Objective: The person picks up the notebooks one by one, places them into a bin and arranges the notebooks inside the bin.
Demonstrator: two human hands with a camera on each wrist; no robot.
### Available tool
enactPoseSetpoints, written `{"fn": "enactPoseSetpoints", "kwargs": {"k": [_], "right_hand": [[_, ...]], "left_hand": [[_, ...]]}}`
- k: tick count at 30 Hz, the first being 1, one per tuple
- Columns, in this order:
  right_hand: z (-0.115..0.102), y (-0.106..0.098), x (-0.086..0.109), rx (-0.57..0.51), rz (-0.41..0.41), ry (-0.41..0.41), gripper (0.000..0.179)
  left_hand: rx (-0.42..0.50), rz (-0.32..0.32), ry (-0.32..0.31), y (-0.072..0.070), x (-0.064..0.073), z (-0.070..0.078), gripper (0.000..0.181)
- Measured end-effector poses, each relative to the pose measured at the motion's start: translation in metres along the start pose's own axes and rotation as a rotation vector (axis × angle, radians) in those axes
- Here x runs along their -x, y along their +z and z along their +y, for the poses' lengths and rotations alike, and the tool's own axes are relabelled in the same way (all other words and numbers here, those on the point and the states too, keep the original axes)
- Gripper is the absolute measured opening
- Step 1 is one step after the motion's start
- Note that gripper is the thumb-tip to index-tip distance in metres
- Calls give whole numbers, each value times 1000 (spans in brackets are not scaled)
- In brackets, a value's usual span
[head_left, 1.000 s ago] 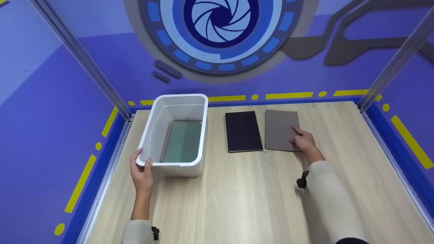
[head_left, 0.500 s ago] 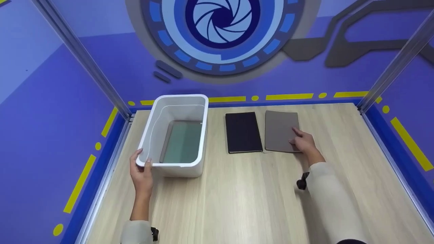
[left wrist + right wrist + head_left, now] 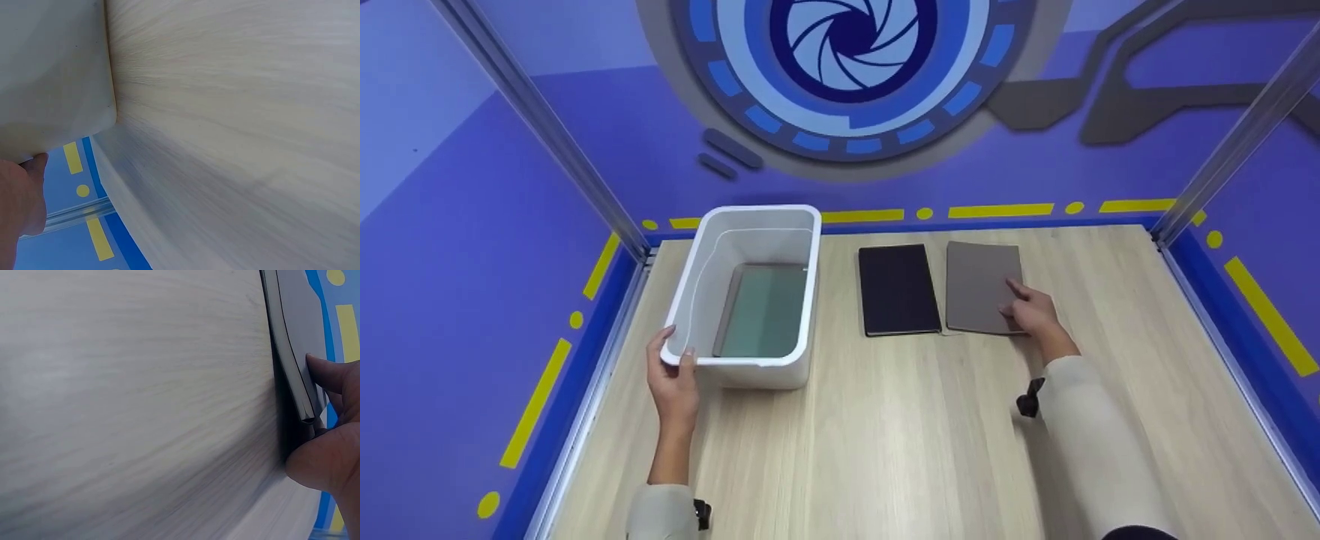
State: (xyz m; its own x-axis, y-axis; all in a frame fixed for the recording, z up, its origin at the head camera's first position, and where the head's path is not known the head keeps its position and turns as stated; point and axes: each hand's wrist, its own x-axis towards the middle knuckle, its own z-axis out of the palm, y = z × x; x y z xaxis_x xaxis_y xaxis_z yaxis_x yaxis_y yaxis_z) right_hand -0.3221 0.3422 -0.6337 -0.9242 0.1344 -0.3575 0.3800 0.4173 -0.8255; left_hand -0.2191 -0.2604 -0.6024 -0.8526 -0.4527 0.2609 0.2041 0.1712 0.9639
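A white plastic bin point(image 3: 808, 315) stands at the table's left, with a green, grey-edged flat item point(image 3: 765, 311) lying on its floor. My left hand point(image 3: 673, 386) grips the bin's near left corner by the rim; the left wrist view shows part of that hand point(image 3: 22, 199) beside the bin wall point(image 3: 50, 73). A grey notebook point(image 3: 979, 285) lies at the back, right of a black notebook point(image 3: 898, 291). My right hand point(image 3: 1035, 311) holds the grey notebook's near right corner, one finger on the cover. In the right wrist view, that corner is slightly raised; some fingers are hidden.
Light wood tabletop point(image 3: 870, 450) spreads in front of the bin and notebooks. A blue-purple printed wall point(image 3: 885, 184) rises behind, with side panels and metal posts point(image 3: 1234, 135) at the back corners.
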Motion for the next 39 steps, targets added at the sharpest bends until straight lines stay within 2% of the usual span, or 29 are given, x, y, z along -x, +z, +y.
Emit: {"fn": "enactPoseSetpoints", "kwargs": {"k": [9, 15, 28, 32, 39], "right_hand": [[-1, -1, -1, 15, 0, -24, 71], [0, 0, -1, 9, -4, -10, 72], [1, 0, -1, 15, -9, -20, 72], [3, 0, -2, 25, -7, -17, 72], [4, 2, -4, -26, -8, 23, 73]], "left_hand": [[36, 13, 20, 2, -1, -1, 53], [13, -4, 1, 0, 1, -1, 53], [18, 11, -5, 1, -1, 0, 52], [37, 9, 13, 2, 0, -1, 51], [35, 14, 69, 2, 0, -1, 51]]}}
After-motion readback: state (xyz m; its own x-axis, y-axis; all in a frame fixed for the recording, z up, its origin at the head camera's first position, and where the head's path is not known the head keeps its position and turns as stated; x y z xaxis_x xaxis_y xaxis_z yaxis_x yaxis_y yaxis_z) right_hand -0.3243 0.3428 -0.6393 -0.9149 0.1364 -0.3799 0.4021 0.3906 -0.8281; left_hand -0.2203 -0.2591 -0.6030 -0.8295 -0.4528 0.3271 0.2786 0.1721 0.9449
